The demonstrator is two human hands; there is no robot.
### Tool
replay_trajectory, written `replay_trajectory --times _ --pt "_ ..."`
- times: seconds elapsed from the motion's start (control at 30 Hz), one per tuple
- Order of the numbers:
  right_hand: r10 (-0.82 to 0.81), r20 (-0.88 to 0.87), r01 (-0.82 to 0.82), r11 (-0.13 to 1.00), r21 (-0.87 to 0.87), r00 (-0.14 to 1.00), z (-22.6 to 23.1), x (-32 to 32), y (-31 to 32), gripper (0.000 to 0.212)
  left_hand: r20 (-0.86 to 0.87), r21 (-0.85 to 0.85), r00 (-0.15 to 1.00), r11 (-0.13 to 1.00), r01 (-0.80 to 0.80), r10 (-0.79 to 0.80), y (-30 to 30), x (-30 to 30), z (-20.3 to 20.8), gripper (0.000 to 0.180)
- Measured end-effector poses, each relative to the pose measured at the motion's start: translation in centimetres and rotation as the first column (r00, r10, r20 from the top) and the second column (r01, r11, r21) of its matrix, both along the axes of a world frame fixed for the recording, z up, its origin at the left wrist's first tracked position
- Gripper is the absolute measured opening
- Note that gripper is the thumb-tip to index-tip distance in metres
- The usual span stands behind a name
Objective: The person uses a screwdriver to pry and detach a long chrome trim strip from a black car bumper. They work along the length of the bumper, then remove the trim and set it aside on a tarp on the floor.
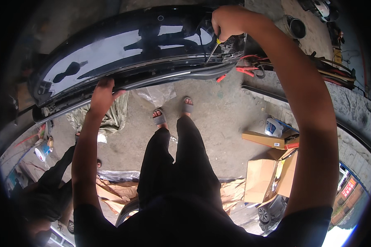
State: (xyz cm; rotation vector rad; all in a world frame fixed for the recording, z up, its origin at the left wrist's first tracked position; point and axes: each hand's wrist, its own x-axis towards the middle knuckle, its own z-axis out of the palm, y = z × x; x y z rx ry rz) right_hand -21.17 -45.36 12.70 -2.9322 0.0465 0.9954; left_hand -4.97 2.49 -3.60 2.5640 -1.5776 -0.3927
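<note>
A long, glossy black car panel [111, 47] stretches across the far side, with a narrow dark trim strip [169, 77] along its near edge. My right hand [228, 22] is closed around the yellow handle of a screwdriver [212, 51]. The shaft slants down and left, its tip at the gap near the panel's right end; whether it touches a fastener I cannot tell. On the left, my left hand [104, 96] grips the trim edge, fingers hooked over it and partly hidden, thumb stretched out to the right.
Red clamps [246, 71] and cables lie right of the panel. Opened cardboard boxes [259, 179] and a white jug [273, 127] are on the right. Crumpled cloth [117, 113] and plastic sheet [156, 94] lie on the concrete floor. Another person [45, 197] is at lower left.
</note>
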Motion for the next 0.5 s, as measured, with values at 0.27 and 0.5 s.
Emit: replay_trajectory --times 0.27,0.5 --pt "-0.217 -0.077 0.222 0.973 0.064 0.973 0.9 -4.4 -2.2 0.038 0.03 -0.133 1.0 0.991 0.014 -0.011 1.1 -1.9 -1.2 0.056" --pt "-0.447 0.426 0.432 0.891 0.136 0.787 0.5 -22.7 10.6 0.032 0.037 -0.121 0.999 0.992 -0.028 0.033 0.5 -0.6 -1.3 0.054"
